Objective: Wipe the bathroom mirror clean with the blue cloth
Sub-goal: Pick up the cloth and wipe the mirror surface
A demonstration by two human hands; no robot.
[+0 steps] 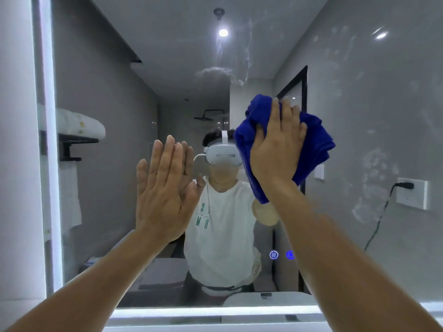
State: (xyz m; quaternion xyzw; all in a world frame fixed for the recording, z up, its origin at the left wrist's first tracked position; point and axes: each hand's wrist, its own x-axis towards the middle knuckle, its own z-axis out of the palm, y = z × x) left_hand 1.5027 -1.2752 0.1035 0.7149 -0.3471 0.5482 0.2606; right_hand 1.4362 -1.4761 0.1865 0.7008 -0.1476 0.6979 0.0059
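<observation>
The bathroom mirror (115,97) fills the view, framed by a lit strip along its left and bottom edges. Smears and hand-shaped marks show on its right part and near the top centre. My right hand (278,149) presses a bunched blue cloth (316,140) flat against the glass, a little right of centre. My left hand (165,192) rests flat on the mirror left of centre, fingers straight and together, holding nothing. The reflection shows a person in a white T-shirt wearing a headset.
Two small blue lit touch icons (281,255) sit low on the glass. Reflected are a towel shelf (79,130) at left, a shower head, and a wall socket (412,192) with a plugged cable at right. A white object's top (268,299) shows at the bottom edge.
</observation>
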